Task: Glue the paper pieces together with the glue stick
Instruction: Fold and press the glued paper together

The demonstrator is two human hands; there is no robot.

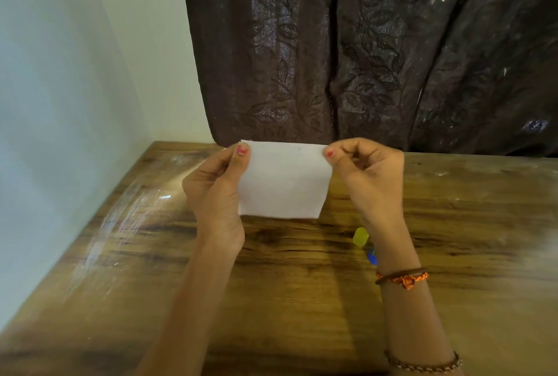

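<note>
A white paper piece (285, 182) is held upright above the wooden table (302, 300). My left hand (214, 188) pinches its upper left corner, thumb on the front. My right hand (368, 176) pinches the upper right corner, the other fingers curled. Whether it is one sheet or two laid together I cannot tell. The glue stick (361, 236), with a yellow cap and a blue body, lies on the table beneath my right wrist, partly hidden by it.
A dark brown patterned curtain (362, 52) hangs behind the table's far edge. A pale wall (60, 88) runs along the left side. The tabletop has a glossy glare patch (129, 203) at the left.
</note>
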